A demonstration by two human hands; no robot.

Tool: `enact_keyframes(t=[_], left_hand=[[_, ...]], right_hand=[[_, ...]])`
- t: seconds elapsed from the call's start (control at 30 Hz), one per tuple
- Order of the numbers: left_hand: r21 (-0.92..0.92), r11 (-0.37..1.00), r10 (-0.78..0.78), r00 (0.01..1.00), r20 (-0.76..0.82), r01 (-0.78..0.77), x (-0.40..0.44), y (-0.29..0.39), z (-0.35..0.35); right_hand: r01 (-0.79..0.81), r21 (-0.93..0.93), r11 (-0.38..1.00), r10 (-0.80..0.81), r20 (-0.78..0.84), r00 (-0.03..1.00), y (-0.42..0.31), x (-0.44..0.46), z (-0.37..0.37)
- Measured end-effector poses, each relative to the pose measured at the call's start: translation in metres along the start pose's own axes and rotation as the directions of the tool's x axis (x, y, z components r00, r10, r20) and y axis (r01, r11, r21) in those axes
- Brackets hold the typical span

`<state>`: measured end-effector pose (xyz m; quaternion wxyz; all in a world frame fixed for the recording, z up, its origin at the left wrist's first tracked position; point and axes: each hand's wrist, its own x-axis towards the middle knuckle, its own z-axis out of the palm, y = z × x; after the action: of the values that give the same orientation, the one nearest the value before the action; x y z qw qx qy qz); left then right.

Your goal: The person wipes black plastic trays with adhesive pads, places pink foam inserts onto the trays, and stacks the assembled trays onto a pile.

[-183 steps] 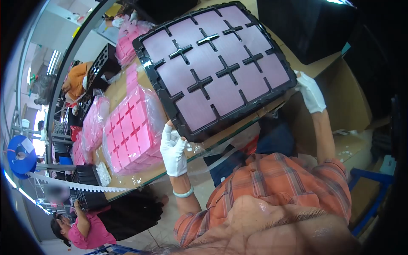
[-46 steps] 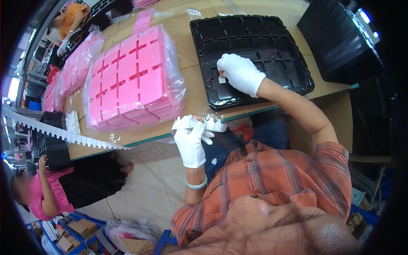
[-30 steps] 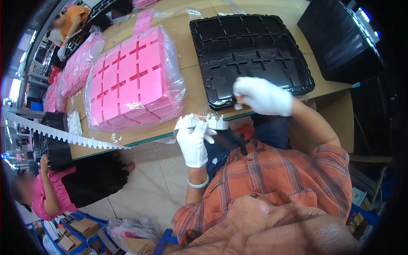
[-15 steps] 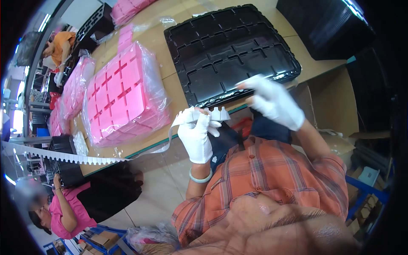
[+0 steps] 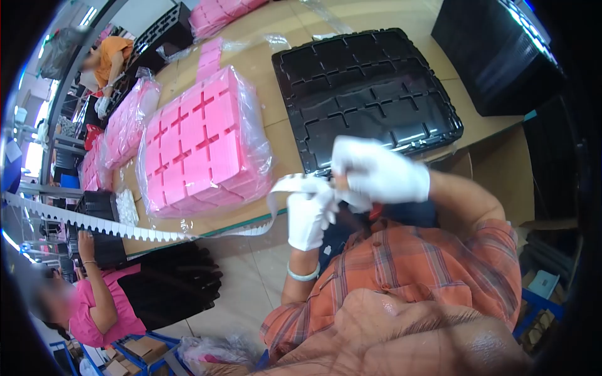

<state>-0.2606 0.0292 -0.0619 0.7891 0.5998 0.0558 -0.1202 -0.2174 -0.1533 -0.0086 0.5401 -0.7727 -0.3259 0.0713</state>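
A long white strip (image 5: 113, 227) with a row of notches along one edge runs in from the far left and curls up to my hands. My left hand (image 5: 306, 219), in a white glove, is closed around the strip near its end, fingers bent over it. Close beside it, my right hand (image 5: 381, 174), also gloved in white, is at the strip's end. Motion blurs its fingers, so I cannot make out whether it grips the end. Both hands are at the table's front edge, just in front of a glossy black moulded tray (image 5: 376, 81).
Pink slotted sheets (image 5: 194, 150) lie stacked in clear plastic left of the tray. A tall black stack (image 5: 495, 62) stands at the back right, above an open cardboard box (image 5: 501, 169). Two people work at left, one in pink (image 5: 103, 304), one in orange (image 5: 113, 59).
My right hand has come down and left from above the tray to the strip's end beside my left hand. The view has shifted slightly. My left hand keeps its hold on the strip.
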Motion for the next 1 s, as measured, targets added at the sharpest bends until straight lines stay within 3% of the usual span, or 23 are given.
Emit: enact_keyframes(t=[0.03, 0.1, 0.17, 0.33, 0.57, 0.7, 0.8, 0.93, 1.0], left_hand=[[0.024, 0.997, 0.081, 0.993, -0.086, -0.079, 0.003, 0.006, -0.005], [-0.022, 0.983, 0.177, 0.971, -0.162, -0.183, 0.012, 0.007, -0.017], [-0.015, 0.984, 0.175, 0.97, -0.17, -0.18, 0.014, 0.016, -0.019], [-0.024, 0.979, 0.195, 0.959, -0.206, -0.204, 0.02, 0.017, -0.027], [-0.048, 0.982, 0.168, 0.965, -0.199, -0.181, 0.022, 0.015, -0.037], [-0.056, 0.984, 0.157, 0.966, -0.205, -0.172, 0.022, 0.016, -0.034], [-0.047, 0.984, 0.158, 0.966, -0.206, -0.171, 0.018, 0.013, -0.035], [-0.06, 0.978, 0.188, 0.968, -0.167, -0.201, 0.012, 0.012, -0.028], [-0.065, 0.972, 0.216, 0.965, -0.146, -0.228, 0.005, 0.009, -0.025]], right_hand=[[-0.015, -0.06, 0.998, 0.012, -0.054, 0.998, 0.007, 0.021, -0.014], [-0.204, 0.135, 0.97, 0.226, -0.185, 0.956, 0.036, 0.074, -0.04], [-0.204, -0.396, 0.895, 0.062, -0.342, 0.938, 0.086, 0.133, -0.068], [-0.355, -0.708, 0.611, 0.16, -0.328, 0.931, 0.164, 0.202, -0.085], [-0.259, -0.752, 0.606, 0.101, -0.25, 0.963, 0.158, 0.202, -0.087], [-0.191, -0.875, 0.444, -0.019, -0.222, 0.975, 0.149, 0.198, -0.075], [-0.312, -0.748, 0.586, 0.192, -0.246, 0.95, 0.155, 0.198, -0.083], [-0.315, -0.78, 0.541, 0.159, -0.273, 0.949, 0.157, 0.204, -0.082], [-0.214, -0.762, 0.611, 0.178, -0.131, 0.975, 0.144, 0.189, -0.082]])
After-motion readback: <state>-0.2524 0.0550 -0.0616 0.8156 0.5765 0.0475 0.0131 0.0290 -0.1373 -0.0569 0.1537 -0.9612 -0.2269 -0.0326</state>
